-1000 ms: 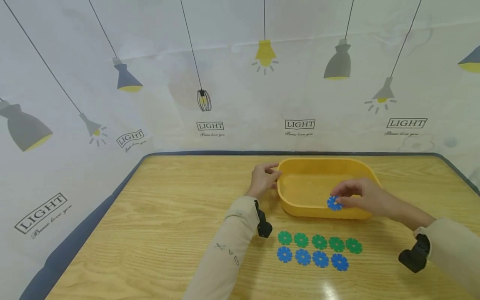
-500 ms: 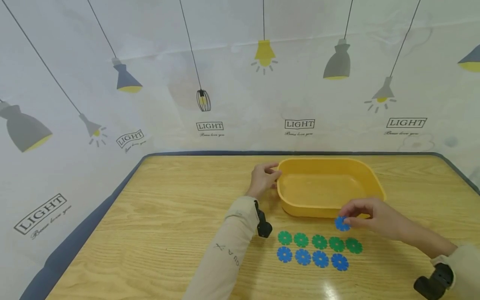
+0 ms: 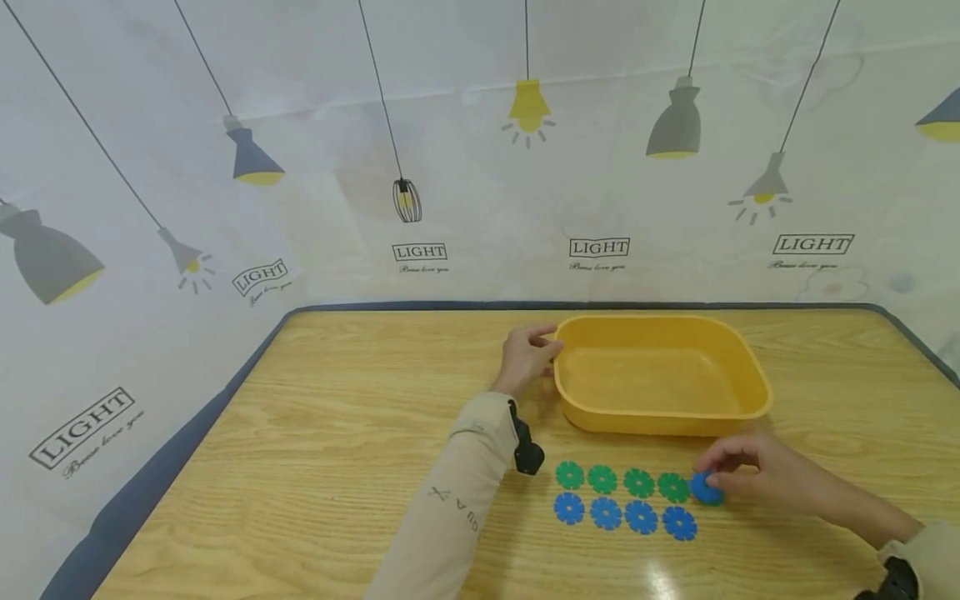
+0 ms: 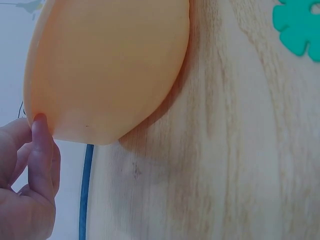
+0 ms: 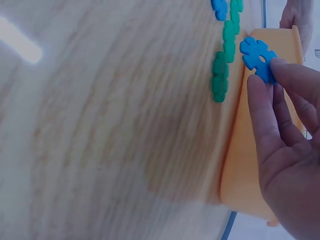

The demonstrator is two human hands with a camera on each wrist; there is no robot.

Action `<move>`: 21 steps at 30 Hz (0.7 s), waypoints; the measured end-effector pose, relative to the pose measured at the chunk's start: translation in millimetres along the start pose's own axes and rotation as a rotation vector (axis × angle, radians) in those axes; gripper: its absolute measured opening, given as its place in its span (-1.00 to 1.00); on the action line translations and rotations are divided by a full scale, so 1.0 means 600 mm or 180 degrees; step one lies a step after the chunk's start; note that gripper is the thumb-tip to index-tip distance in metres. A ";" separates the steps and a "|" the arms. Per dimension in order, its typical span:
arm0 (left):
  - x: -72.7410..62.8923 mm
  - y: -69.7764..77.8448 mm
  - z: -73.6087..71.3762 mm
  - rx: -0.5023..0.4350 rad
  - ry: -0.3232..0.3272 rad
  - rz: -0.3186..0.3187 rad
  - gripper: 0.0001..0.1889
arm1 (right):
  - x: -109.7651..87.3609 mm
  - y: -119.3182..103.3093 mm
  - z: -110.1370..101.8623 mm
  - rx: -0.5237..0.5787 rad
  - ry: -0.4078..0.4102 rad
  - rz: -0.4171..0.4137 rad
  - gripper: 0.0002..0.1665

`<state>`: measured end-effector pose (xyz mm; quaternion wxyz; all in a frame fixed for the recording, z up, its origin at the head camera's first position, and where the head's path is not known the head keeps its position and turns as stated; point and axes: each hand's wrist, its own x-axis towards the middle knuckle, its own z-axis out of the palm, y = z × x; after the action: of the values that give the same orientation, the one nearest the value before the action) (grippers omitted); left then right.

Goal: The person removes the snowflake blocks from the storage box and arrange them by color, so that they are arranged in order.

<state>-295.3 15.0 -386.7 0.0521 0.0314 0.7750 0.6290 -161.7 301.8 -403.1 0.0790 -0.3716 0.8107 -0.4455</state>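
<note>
My right hand (image 3: 772, 471) pinches a blue snowflake disc (image 5: 259, 57) between thumb and fingertips. In the head view this disc overlaps the rightmost green disc; the right wrist view shows it above the table. My left hand (image 3: 522, 358) holds the left end of a yellow plastic basin (image 3: 660, 423), thumb and fingers at its rim (image 4: 37, 65). In front of the basin lies a row of green snowflake discs (image 3: 602, 479). A row of several blue snowflake discs (image 3: 606, 513) lies just nearer to me, each below a green one.
The wooden table (image 3: 337, 433) carries the basin and both rows. A dark edge strip (image 3: 420, 306) runs along its back, against a wall covering (image 3: 480, 167) printed with lamps. Each wrist wears a black camera (image 3: 528, 454).
My right hand has carried the blue disc from over the basin's front rim toward me, to the right end of the green row. My left hand has stayed at the basin.
</note>
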 end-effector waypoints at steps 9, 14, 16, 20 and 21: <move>0.003 0.001 0.001 0.0041 0.0022 -0.0017 -0.65 | -0.020 0.013 0.008 0.0007 0.0019 0.0159 -0.83; 0.004 0.000 0.000 0.0026 0.0006 -0.0011 -0.65 | -0.023 0.020 0.011 0.0098 0.0005 0.0067 -0.79; 0.003 0.000 0.000 0.0014 -0.0007 -0.0002 -0.65 | -0.024 0.020 0.013 0.0055 0.0015 0.0010 -0.78; 0.002 -0.001 -0.001 0.0008 -0.0029 0.0006 -0.64 | -0.024 0.017 0.016 0.0070 -0.0029 0.0089 -0.80; 0.002 -0.001 -0.001 0.0006 -0.0030 -0.0004 -0.64 | -0.025 0.016 0.017 0.0095 -0.0053 0.0131 -0.81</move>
<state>-296.5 14.5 -387.0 0.0561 0.0339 0.7754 0.6281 -151.6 308.1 -419.5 0.1004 -0.3573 0.8108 -0.4527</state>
